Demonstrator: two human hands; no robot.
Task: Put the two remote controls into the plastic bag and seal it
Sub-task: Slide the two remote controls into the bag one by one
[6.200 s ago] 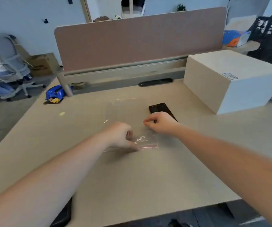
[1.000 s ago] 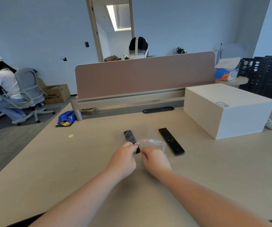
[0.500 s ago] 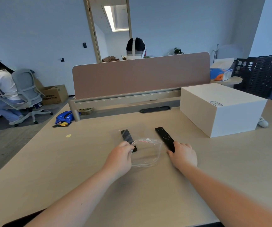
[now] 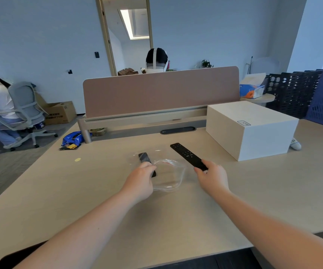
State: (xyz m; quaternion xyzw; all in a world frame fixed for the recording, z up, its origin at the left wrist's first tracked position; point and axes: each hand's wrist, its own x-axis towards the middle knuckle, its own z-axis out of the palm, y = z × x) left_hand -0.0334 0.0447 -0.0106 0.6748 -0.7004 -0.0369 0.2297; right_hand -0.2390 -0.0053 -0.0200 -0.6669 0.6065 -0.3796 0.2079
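A clear plastic bag (image 4: 169, 176) with a red zip strip lies on the beige desk (image 4: 79, 195), its mouth held open toward me. My left hand (image 4: 140, 180) pinches the bag's left rim. One black remote (image 4: 144, 157) lies inside the bag, its near end hidden behind my left hand. My right hand (image 4: 212, 177) is shut on the near end of a second, longer black remote (image 4: 186, 155), which is raised slightly off the desk just right of the bag, pointing away from me.
A white box (image 4: 252, 131) stands on the desk to the right. A brown divider panel (image 4: 160, 92) runs along the desk's far edge. A small yellow dot (image 4: 77, 159) marks the desk at left. A person sits in a grey chair (image 4: 23, 111) far left.
My right hand left the bag's rim, moved right to the long remote, closed on its near end and lifted it. My left hand kept hold of the bag.
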